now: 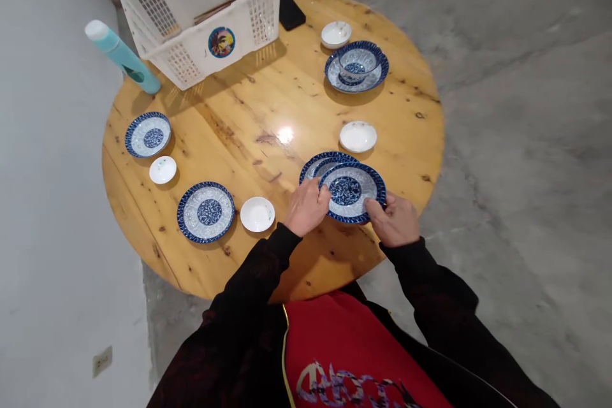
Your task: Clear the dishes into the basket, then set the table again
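Our red apron [344,338] is closest; our left hand [308,207] and right hand [394,220] hold the blue plate [351,191], fingers [319,193] closed on its rim at nine and four o'clock.

The held plate [351,191] is white under a dense blue pattern, with a dark blue rim and centre, and the bowl [356,60] matches it. The saucers [358,136] look white against the table [268,108], honey-yellow wood with dark knots. The basket [191,54] is white with a multicoloured sticker [221,42], the bottle [122,56] teal, capped white.

white basket [191,52] (far edge); teal bottle [122,56]; black phone [291,11]; round table [268,99]
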Tool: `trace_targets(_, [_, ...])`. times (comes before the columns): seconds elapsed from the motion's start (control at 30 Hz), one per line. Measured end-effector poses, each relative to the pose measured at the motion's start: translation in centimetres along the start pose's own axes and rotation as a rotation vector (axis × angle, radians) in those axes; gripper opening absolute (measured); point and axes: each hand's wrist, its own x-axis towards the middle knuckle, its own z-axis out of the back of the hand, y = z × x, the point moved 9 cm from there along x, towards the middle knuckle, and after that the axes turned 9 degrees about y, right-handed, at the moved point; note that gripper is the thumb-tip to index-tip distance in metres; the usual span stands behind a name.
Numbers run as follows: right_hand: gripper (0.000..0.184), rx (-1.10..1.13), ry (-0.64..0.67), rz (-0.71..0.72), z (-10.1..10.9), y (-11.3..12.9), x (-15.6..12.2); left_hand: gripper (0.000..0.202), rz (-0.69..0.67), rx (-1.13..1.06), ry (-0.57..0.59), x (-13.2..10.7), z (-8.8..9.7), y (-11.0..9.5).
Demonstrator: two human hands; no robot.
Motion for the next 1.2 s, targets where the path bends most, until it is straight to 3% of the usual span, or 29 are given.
trace_targets(0.13, [0.029,-0.01,0.032,0.005,-0.6,0.0,2.2,0.031,0.026,0.034,-0.021,2.0,0.3,0.5])
trace_targets(0.37, [0.024,-0.125,0.02,0.061,-1.4,-0.9,4.5,0.032,0.096,0.07,0.013,4.0,-1.2,1.4])
trace_targets(0.57, [0.022,-0.252,0.046,0.144,-2.2,-1.1,5.9,0.03,0.138,0.125,0.018,4.1,-1.4,1.1])
trace_targets(0.83, [0.026,-0.344,0.087,0.219,-3.1,-0.7,6.8,0.044,0.19,0.144,0.022,3.9,-1.5,1.3])
trace_targets(1.2, [0.037,-0.426,0.159,0.156,-3.9,-0.8,6.8,0.049,0.211,0.18,-0.021,3.8,-1.3,1.6])
